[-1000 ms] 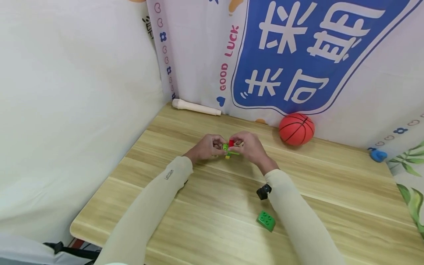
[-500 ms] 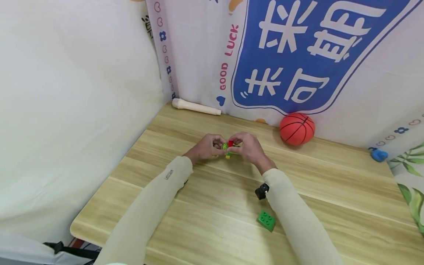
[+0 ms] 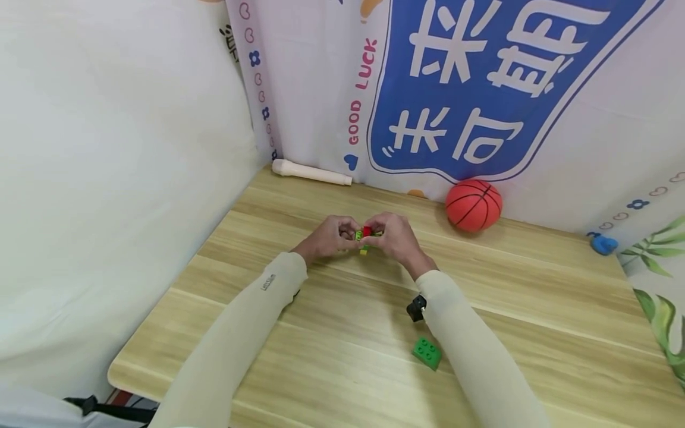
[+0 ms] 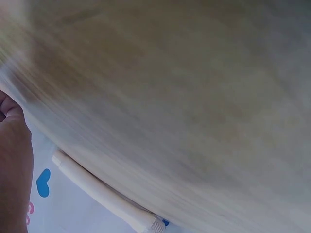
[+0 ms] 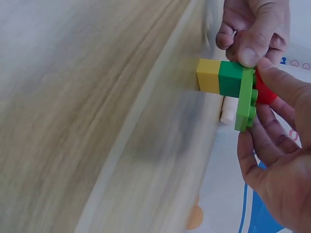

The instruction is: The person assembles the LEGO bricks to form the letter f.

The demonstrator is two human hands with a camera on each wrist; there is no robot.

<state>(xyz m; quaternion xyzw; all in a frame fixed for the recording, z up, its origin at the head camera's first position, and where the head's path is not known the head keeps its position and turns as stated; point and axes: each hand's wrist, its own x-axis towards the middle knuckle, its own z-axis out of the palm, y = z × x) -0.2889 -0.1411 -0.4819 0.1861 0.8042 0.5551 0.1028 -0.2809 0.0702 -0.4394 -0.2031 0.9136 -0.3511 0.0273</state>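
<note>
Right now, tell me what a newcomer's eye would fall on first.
Likely the big blue panel on the back cloth, then the red basketball just below it at the table's rear edge. Next, over the table, the left hand and right hand hold a small stack of yellow, green and red bricks. One green brick lies apart, near the right sleeve.

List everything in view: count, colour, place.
Table: 1, wood-toned, centre
Held toy bricks: 4 visible, yellow, dark green, lime, red, mid-table
Loose toy brick: 1, green, near front
Microphone: 1, off-white, back left edge
Basketball: 1, red, back edge
Small object: 1, blue, back right corner
Cloth backdrop: count unclear, white, printed, behind
Strap: 1, black, lower left
Wrist cameras: 2, black, at cuffs
Sleeves: 2, cream, forearms
Left hand: 1, bare, gripping bricks
Right hand: 1, bare, pinching red brick
</note>
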